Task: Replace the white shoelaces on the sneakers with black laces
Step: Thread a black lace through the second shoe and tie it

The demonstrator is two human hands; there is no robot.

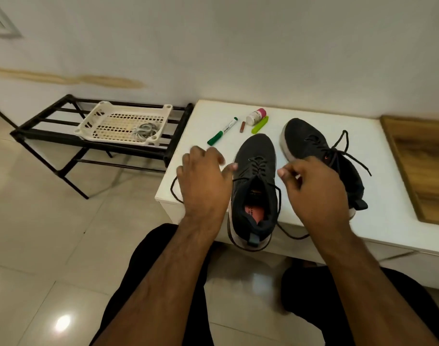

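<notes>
Head view, looking down at a white table with two dark sneakers side by side. Near sneaker at the front edge, heel overhanging, toe pointing away; already threaded with a black lace through every visible eyelet. Ends untied: one looping off the left table edge behind the left hand, the other trailing down past the heel on the right. Far sneaker to the right, also carrying a black lace, its loose ends spread across the tabletop, no bow visible.

Left hand hovering just left of the near sneaker, fingers loosely curved and apart, gripping nothing visible. Right hand between the two sneakers, fingers curled inward; cannot tell whether a lace end is pinched there.

Pale coil, probably the removed white laces, lying in a cream perforated tray on a black rack well to the left. Green marker, small bottle and lime-green item behind the sneakers.

Judged nearly finished: both sneakers relaced in black. Seemingly left: snugging and tying the ends.
</notes>
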